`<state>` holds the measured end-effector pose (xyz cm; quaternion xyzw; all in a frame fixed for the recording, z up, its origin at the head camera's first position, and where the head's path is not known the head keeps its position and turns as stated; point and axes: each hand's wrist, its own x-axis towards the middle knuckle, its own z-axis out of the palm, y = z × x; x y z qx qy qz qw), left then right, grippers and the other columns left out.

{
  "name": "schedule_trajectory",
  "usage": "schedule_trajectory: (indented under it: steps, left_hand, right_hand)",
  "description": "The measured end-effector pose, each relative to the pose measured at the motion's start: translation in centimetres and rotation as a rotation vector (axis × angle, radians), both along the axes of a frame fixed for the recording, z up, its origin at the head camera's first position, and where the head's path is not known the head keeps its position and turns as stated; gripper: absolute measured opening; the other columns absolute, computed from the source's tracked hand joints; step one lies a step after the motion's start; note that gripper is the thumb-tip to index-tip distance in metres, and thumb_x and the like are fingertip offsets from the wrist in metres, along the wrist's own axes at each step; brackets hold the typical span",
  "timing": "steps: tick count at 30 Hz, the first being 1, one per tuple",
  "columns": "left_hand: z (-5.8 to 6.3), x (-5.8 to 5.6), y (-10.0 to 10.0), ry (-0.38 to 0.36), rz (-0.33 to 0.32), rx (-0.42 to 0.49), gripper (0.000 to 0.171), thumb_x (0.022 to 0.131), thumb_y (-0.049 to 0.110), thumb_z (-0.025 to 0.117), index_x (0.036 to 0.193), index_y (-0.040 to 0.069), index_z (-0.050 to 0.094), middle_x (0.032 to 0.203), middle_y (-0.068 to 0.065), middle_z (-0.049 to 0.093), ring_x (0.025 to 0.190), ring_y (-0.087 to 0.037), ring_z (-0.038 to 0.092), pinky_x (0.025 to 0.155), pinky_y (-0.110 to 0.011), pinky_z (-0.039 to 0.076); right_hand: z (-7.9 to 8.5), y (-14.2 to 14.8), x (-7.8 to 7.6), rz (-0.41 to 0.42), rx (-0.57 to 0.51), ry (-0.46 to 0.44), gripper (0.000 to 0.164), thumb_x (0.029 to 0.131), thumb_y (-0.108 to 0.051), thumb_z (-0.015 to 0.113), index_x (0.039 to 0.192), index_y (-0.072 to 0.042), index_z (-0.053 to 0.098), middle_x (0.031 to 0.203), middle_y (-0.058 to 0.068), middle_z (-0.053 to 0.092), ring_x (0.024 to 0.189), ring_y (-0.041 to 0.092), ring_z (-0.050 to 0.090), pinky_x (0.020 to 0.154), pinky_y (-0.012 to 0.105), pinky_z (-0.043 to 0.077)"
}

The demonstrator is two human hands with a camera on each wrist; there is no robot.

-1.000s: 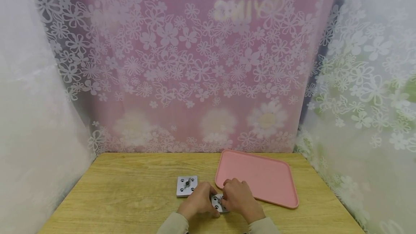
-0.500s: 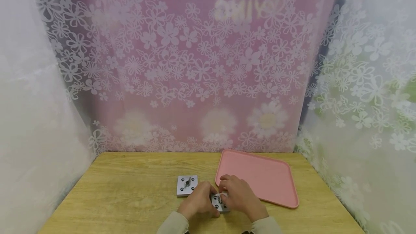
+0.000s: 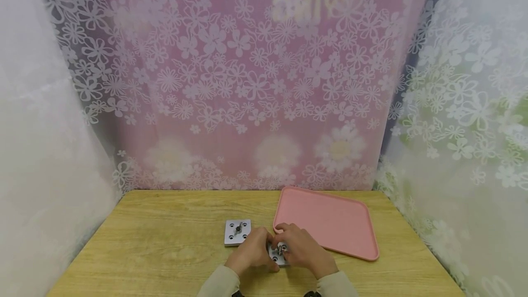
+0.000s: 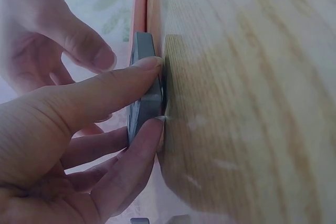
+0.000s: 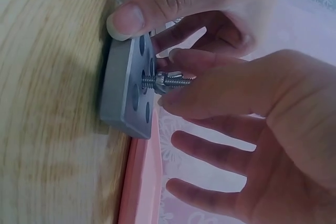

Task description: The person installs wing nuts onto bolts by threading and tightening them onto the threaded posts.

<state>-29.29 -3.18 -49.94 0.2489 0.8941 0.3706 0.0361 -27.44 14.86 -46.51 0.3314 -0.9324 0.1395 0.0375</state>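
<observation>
My left hand point(image 3: 252, 251) holds a square metal plate point(image 5: 118, 85) by its edges, thumb on one side and fingers on the other, against the wooden table. Holes pierce the plate's face, and a threaded bolt point(image 5: 149, 82) stands up from its middle. On that bolt sits a wing nut point(image 5: 161, 81), pinched between the thumb and index finger of my right hand point(image 3: 303, 252). The right hand's other fingers are spread away from the plate. In the left wrist view the plate point(image 4: 145, 106) shows edge-on, its bolt hidden.
A second square plate point(image 3: 231, 241) with its own wing nut point(image 3: 238, 229) lies to the left, just beyond the left hand. Behind the right hand, a pink tray point(image 3: 330, 219) rests at an angle on the wooden table point(image 3: 165, 242). Flowered curtains point(image 3: 255, 81) enclose the back and sides.
The right hand's fingers have shifted and turned about the wing nut, the index finger now reaching further left. The left hand and the plate stay in place.
</observation>
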Motion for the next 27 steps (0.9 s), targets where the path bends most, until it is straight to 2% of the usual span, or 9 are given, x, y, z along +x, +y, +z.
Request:
schedule_trajectory:
  steps: [11,16,23,27]
  left_hand:
    - [0.35,0.03,-0.03,-0.014,-0.006,0.0,0.043,0.054,0.015,0.103,0.09,0.007,0.08,0.083,0.005,0.077,0.073,-0.001,0.058,0.068,-0.02,0.049]
    - [0.35,-0.02,-0.03,-0.016,-0.006,-0.002,0.045,0.055,0.015,0.103,0.093,0.006,0.081,0.087,0.003,0.078,0.077,0.0,0.061,0.071,-0.02,0.05]
    - [0.08,-0.09,-0.04,-0.017,0.01,-0.004,0.051,0.054,0.015,0.103,0.097,0.002,0.08,0.086,0.0,0.077,0.076,-0.004,0.06,0.07,-0.021,0.05]
    - [0.09,-0.12,-0.06,-0.023,0.017,-0.013,0.054,0.054,0.016,0.103,0.099,0.0,0.079,0.09,-0.003,0.077,0.079,-0.006,0.062,0.073,-0.023,0.052]
  right_hand:
    - [-0.09,-0.07,-0.12,-0.026,0.027,0.028,0.037,0.07,0.003,0.084,0.092,-0.026,0.08,0.138,0.012,0.066,0.113,0.038,0.065,0.073,0.059,0.055]
    - [-0.22,-0.04,-0.21,-0.034,0.042,0.035,0.034,0.07,0.001,0.085,0.091,-0.025,0.08,0.137,0.011,0.066,0.111,0.037,0.065,0.071,0.057,0.056]
    - [-0.23,-0.32,0.01,-0.069,0.076,0.091,0.015,0.073,-0.013,0.086,0.085,-0.02,0.08,0.131,0.01,0.069,0.104,0.032,0.066,0.069,0.053,0.056]
    - [-0.18,-0.54,0.12,-0.126,0.123,0.137,0.006,0.076,-0.02,0.084,0.075,-0.019,0.078,0.126,0.008,0.071,0.099,0.03,0.066,0.069,0.053,0.055]
